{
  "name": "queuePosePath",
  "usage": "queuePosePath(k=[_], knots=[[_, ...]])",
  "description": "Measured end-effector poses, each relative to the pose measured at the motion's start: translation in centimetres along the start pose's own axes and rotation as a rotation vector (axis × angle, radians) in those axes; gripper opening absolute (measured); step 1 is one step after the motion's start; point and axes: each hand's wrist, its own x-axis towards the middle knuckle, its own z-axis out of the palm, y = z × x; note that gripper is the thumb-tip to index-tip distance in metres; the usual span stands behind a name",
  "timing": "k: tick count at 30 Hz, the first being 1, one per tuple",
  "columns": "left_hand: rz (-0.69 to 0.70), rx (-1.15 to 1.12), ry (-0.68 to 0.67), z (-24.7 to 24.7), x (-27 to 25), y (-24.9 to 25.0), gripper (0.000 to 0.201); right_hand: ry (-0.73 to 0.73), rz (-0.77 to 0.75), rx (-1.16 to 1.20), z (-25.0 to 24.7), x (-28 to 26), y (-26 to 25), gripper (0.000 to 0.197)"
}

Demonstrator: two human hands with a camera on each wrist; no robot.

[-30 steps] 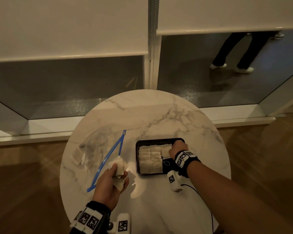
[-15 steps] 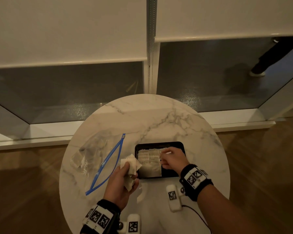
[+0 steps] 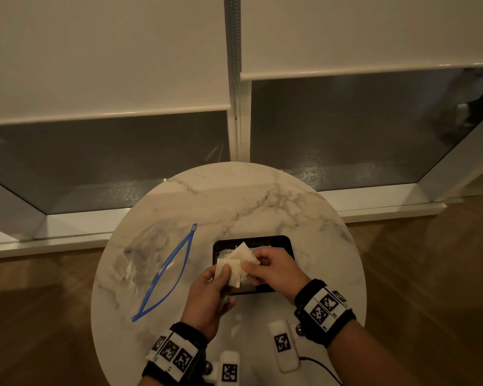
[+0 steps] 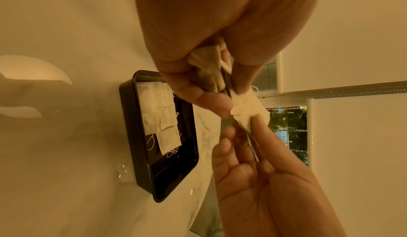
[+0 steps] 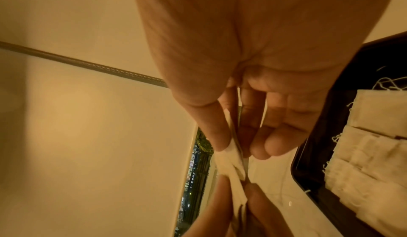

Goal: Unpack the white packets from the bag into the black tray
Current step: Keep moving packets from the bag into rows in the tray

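Note:
Above the black tray's (image 3: 279, 240) near-left corner, my left hand (image 3: 224, 277) grips a small stack of white packets (image 3: 232, 270). My right hand (image 3: 252, 270) pinches the top packet (image 3: 245, 254) of that stack between thumb and forefinger. In the left wrist view that packet (image 4: 249, 112) stretches between both hands, with several packets (image 4: 158, 108) lying in rows in the tray (image 4: 136, 136). The right wrist view shows the pinched packet (image 5: 231, 155) and the tray's packets (image 5: 363, 153) at right. The clear bag (image 3: 151, 254) with a blue zip lies open on the table's left.
The round marble table (image 3: 262, 199) stands before a low window ledge and roller blinds. Wooden floor surrounds it. A cable (image 3: 318, 363) trails over the table's near edge by my right forearm.
My left hand carried its packets right, over the tray's near-left corner. My right hand came back from the tray and took hold of the top packet.

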Motion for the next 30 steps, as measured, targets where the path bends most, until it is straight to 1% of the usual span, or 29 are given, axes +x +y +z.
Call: queuePosePath(k=[2,5,9,11,13,15,18,23,27,30], knots=[[-0.006,-0.013,0.015,0.1,-0.1,0.2,0.030,0.033,-0.003,0.040,-0.3,-0.2,-0.2,0.018],[-0.034,-0.113,0.053,-0.1,-0.2,0.4,0.029,0.110,0.003,0.074,-1.1,-0.4,-0.3,0.015],[-0.078,-0.263,0.107,-1.2,-0.2,0.8,0.027,0.155,0.007,0.067,-2.3,-0.4,-0.3,0.016],[-0.111,-0.336,0.145,-1.7,-0.4,1.1,0.022,0.209,0.017,0.026,-3.0,-0.2,0.1,0.016],[-0.146,-0.416,0.179,-2.3,-0.5,1.3,0.021,0.282,0.042,-0.037,-3.7,0.1,0.9,0.013],[-0.168,-0.478,0.183,-2.9,-0.7,1.5,0.026,0.352,0.094,-0.083,-4.3,0.6,1.9,0.009],[-0.170,-0.516,0.174,-4.0,-0.9,1.4,0.035,0.425,0.195,-0.119,-4.7,1.9,3.7,0.010],[-0.122,-0.523,0.181,-5.1,-1.3,1.3,0.036,0.481,0.327,-0.212,-4.8,5.2,6.3,0.010],[-0.138,-0.521,0.190,-6.9,-0.6,1.5,0.036,0.446,0.406,-0.283,-5.0,8.3,8.9,0.009],[-0.151,-0.520,0.208,-8.1,-0.4,1.8,0.031,0.425,0.438,-0.390,-5.6,11.5,12.4,0.013]])
